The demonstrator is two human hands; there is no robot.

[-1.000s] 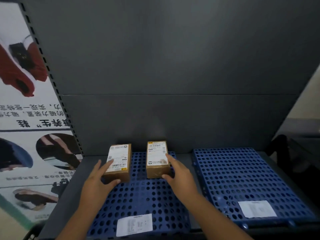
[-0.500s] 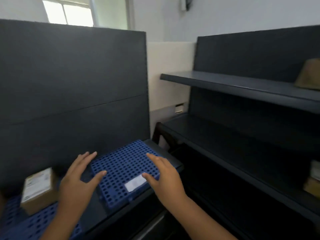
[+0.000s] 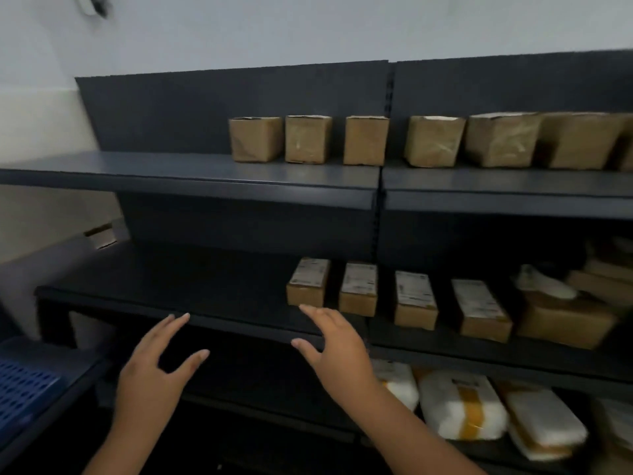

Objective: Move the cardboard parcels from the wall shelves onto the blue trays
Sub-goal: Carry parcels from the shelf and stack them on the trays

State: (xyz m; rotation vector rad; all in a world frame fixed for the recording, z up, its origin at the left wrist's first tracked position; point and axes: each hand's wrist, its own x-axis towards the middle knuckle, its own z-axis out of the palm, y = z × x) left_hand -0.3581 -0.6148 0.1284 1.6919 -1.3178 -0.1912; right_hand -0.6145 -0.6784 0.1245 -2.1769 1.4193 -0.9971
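Left hand [image 3: 154,382]: fingers spread wide, holding nothing.
Right hand [image 3: 337,347]: fingers spread wide, empty; fingertips just short of nearest parcel [image 3: 307,282].
Blue tray [image 3: 24,395]: left of left fingers.

We see soft, dim indoor light, pale wall [image 3: 308,25] brightest at the top of the frame, deep shadow under the shelves [image 3: 205,180], slight blur throughout, parcels [image 3: 565,323] at our right edge smeared, lines bowed.
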